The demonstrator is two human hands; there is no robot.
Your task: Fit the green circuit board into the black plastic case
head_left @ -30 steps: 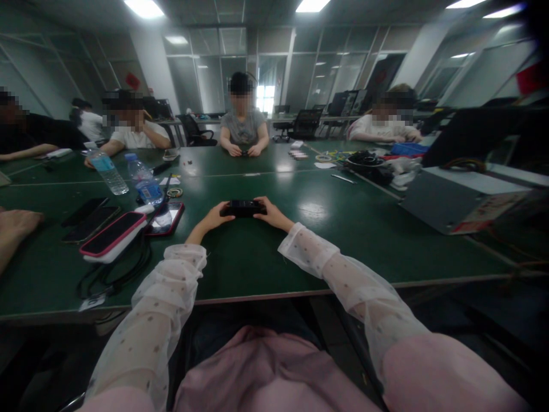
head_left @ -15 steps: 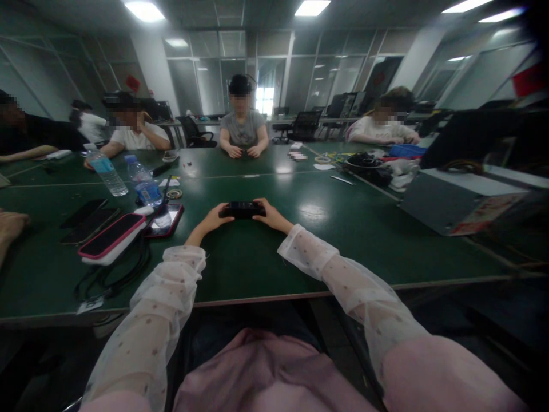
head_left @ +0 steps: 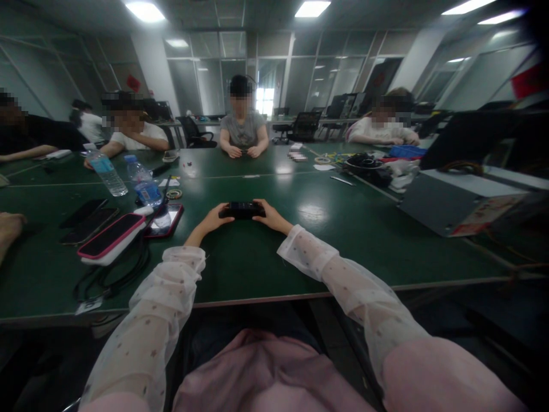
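Note:
Between my two hands is a black box-shaped device [head_left: 242, 210] with a dark, screen-like top face; its exact kind does not show. My left hand [head_left: 214, 218] grips its left end, and my right hand [head_left: 271, 216] has hold of the right end. Both hands are at the middle of the green table [head_left: 253, 269], close to its surface. Whether the device rests on the table cannot be made out. Left of my left hand lies a phone with a red edge [head_left: 166, 220], its screen lit.
To the left are a white-and-pink phone-like device [head_left: 112, 237], dark phones [head_left: 88, 222], black cables [head_left: 124, 272] and two water bottles [head_left: 143, 182]. A grey metal box [head_left: 446, 200] stands at right. Another person's hand [head_left: 11, 229] is at the left edge; several people sit around the table.
My hands and the black device stay in place. The other person's hand at the left edge has shifted slightly left.

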